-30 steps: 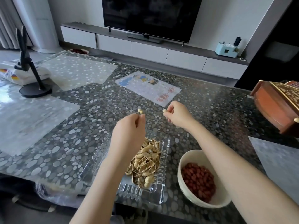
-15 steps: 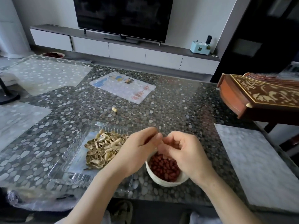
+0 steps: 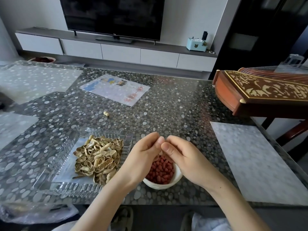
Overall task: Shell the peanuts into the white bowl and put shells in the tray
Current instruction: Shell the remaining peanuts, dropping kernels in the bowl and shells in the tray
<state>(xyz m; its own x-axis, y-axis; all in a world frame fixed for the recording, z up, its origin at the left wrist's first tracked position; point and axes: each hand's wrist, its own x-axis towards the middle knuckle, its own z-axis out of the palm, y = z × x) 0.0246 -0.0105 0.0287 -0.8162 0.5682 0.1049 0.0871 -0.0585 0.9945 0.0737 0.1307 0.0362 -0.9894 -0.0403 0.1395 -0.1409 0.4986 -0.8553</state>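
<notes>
The pebble-patterned counter [image 3: 166,114] carries everything. Near its front edge the glass tray [image 3: 55,170] sits just beside the white bowl [image 3: 160,185], on the bowl's left. The tray holds a heap of empty shells [image 3: 98,157], and the bowl is well filled with red kernels [image 3: 160,170].

Above the bowl the left hand [image 3: 141,157] and the right hand [image 3: 185,157] meet fingertip to fingertip. Each grip is pinched on the same peanut [image 3: 160,152], of which we see only a pale sliver between the thumbs. We judge the step in hand to be cracking this pod directly over the bowl, with the task far along. Next, we think, the halves must be pried apart so the kernels drop straight down. The husk should then go across the tray's wall without scraps falling among the kernels.

Around this, a television [image 3: 113,15] stands on the wall unit beyond the far edge. A carved wooden string instrument [image 3: 266,90] sits by the far right corner, and a pale mat [image 3: 253,160] lies along the right edge. A printed sheet [image 3: 115,89] lies toward the far edge, and a crumpled plastic bag [image 3: 33,212] hangs below the front left corner. One loose peanut [image 3: 106,113] lies mid-counter beyond the tray, well apart from the hands. We see nothing between the hands and either vessel, though that loose peanut will call for a reach over the tray.
</notes>
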